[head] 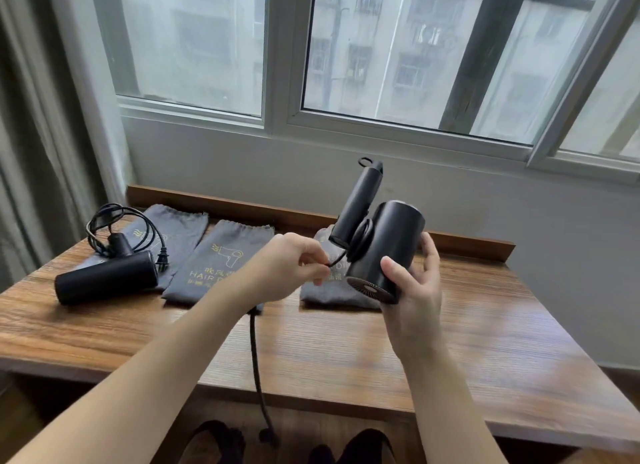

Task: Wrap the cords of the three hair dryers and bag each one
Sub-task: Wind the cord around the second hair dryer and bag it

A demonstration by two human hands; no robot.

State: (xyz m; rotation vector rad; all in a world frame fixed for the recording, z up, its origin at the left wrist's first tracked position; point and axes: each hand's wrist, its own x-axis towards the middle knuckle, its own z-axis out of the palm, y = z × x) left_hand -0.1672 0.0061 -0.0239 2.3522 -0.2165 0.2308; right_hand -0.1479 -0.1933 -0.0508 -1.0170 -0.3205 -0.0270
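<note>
Dryer (pixel 384 245) aloft in right hand's (pixel 414 290) grasp, its cord (pixel 337 257) pinched by left hand (pixel 291 266) alongside.

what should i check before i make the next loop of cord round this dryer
1. Right hand grips the held dryer firmly: ok.
2. Left hand pinches the cord: ok.
3. Earlier loops sit snug at the handle base: ok.
4. Loose cord tail free of snags below the table edge: cannot tell.
5. Grey bag behind the dryer ready: ok.
</note>
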